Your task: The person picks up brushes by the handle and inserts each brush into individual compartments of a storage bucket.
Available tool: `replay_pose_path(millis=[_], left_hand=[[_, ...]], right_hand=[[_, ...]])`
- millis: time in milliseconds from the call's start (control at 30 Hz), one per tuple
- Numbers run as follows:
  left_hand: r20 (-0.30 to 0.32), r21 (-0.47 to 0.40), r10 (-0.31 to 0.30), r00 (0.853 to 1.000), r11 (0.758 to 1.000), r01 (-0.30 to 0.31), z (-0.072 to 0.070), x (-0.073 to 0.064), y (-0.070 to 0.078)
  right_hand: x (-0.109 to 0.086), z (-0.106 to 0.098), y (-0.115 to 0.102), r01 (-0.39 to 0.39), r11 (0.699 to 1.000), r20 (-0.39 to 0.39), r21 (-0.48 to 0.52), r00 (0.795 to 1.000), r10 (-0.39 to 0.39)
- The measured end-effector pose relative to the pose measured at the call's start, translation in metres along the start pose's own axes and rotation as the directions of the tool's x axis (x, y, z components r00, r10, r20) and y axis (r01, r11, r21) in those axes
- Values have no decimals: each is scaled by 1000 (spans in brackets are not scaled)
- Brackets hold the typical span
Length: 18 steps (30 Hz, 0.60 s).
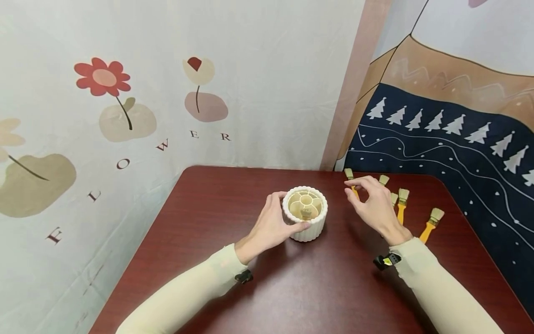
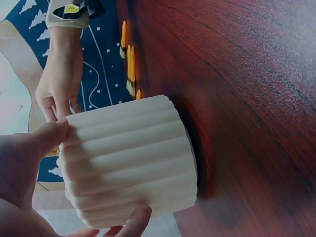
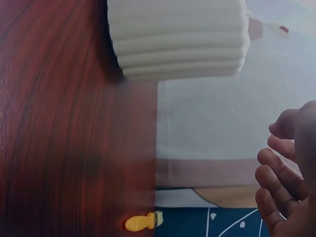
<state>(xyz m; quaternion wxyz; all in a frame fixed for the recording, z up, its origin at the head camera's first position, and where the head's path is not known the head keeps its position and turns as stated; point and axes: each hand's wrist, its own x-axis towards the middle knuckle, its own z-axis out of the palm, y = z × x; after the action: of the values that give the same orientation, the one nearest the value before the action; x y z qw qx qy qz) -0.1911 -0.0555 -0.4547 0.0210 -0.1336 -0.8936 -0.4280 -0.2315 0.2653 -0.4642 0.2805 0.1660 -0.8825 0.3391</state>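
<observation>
Well, the big desk point(image 1: 200, 208) held a white pot point(image 1: 308, 233). The left hand point(image 1: 273, 220) gripped its side. The right hand point(image 1: 372, 206), bent loosely, held nothing and was nearer the yellow brushes point(image 1: 432, 224), right of the pot, hairy ends pointing away. One more brush point(image 1: 306, 214) stood inside.

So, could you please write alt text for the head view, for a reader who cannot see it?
A person's left grip holds a ribbed cream pot with a divided inside, one brush in it, on a dark red table. The empty right grip hovers to the pot's right, near several brushes; a flower print and a tree print fill the background.
</observation>
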Motion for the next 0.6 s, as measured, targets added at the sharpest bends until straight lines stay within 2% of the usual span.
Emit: replay_pose_path(millis=[333,600], left_hand=[[25,-42,30,999,999,-29,-4,2,-4],[58,-58,51,997,997,-48,-8,3,-9]], right_hand=[[2,0,15,-58,998,10,-23,998,58],[6,2,25,-100,994,49,-35,994,101]])
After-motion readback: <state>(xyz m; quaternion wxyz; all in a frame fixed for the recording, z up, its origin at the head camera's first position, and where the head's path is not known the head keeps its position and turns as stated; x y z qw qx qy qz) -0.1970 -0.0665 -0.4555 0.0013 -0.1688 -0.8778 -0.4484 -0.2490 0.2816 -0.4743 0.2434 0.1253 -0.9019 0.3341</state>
